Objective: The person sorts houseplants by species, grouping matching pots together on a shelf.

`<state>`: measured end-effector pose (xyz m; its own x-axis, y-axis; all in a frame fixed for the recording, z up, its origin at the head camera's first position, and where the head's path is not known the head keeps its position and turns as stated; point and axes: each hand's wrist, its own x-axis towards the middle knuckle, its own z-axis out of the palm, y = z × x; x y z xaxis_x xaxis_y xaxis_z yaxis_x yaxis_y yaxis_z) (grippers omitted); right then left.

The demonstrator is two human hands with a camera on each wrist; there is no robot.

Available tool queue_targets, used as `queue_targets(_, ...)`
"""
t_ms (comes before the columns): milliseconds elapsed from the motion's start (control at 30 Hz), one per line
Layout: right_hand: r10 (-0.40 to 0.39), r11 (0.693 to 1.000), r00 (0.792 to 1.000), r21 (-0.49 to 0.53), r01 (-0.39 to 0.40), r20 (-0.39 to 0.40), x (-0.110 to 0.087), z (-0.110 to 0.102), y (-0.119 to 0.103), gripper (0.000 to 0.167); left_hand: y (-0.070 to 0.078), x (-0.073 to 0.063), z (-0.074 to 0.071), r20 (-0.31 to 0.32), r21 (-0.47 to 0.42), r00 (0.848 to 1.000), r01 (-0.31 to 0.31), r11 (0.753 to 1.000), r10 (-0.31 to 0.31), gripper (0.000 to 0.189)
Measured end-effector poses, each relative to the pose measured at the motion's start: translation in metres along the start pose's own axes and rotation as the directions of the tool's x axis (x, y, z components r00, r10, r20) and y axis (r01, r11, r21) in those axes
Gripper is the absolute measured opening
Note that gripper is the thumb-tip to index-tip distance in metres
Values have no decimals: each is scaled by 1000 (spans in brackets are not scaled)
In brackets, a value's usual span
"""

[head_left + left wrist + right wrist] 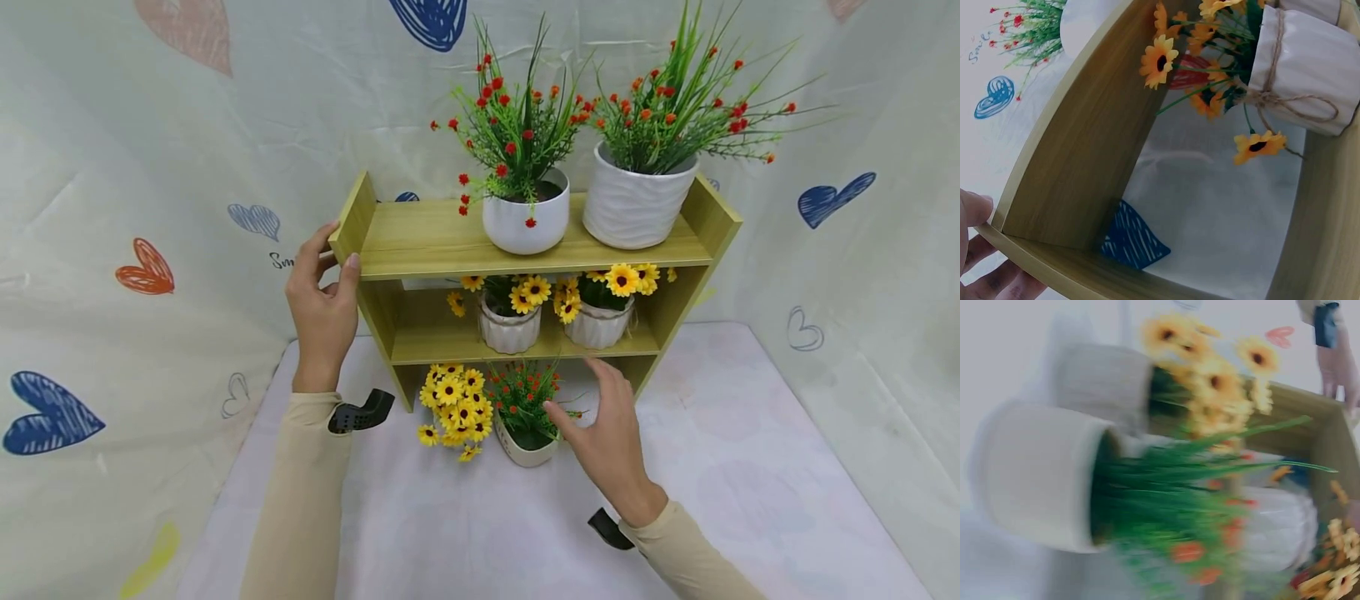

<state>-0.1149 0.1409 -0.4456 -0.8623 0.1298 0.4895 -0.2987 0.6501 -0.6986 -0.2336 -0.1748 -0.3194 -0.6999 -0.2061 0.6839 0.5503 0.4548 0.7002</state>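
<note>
My left hand (pixel 324 312) grips the upper left corner of a two-board wooden shelf (pixel 423 237), its thumb at the front edge and its fingers around the side and underneath. In the left wrist view, the thumb (pixel 975 208) lies by the board's edge. My right hand (pixel 611 437) is held in front of the shelf's lower right, thumb and fingers spread, holding nothing. Just left of it stands a small cream pot (pixel 525 454) with grass and red flowers. Beside that pot is a bunch of yellow flowers (pixel 453 408), which hides most of its own pot. The right wrist view is blurred.
Two white pots with red flowers, a smooth one (pixel 525 221) and a ridged one (pixel 637 204), stand on the top board. On the middle board are two whitish pots of yellow flowers (pixel 512 327). A heart-printed cloth (pixel 187 167) hangs behind the white-covered table (pixel 720 467).
</note>
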Motion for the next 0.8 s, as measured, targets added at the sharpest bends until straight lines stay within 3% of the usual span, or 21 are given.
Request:
queue_targets(133, -3, 996, 991, 86, 15, -136, -30, 1, 25, 75, 0, 0, 0, 4, -4, 1000, 0, 1000, 0, 44)
queue_targets(233, 22, 992, 987, 123, -2, -160, -47, 5, 41, 66, 1, 0, 0, 3, -12, 1000, 2, 1000, -2, 44)
queue_targets(567, 152, 981, 988, 122, -154, 28, -83, 26, 61, 46, 2, -1, -1, 3, -17, 1000, 4, 1000, -4, 44)
queue_targets(700, 213, 970, 969, 92, -225, 127, -88, 38, 62, 59, 1, -1, 0, 5, -15, 1000, 2, 1000, -1, 44)
queue_targets(800, 261, 960, 941, 40, -276, 217, -87, 47, 62, 78, 1, -1, 0, 3, -17, 1000, 0, 1000, 0, 44)
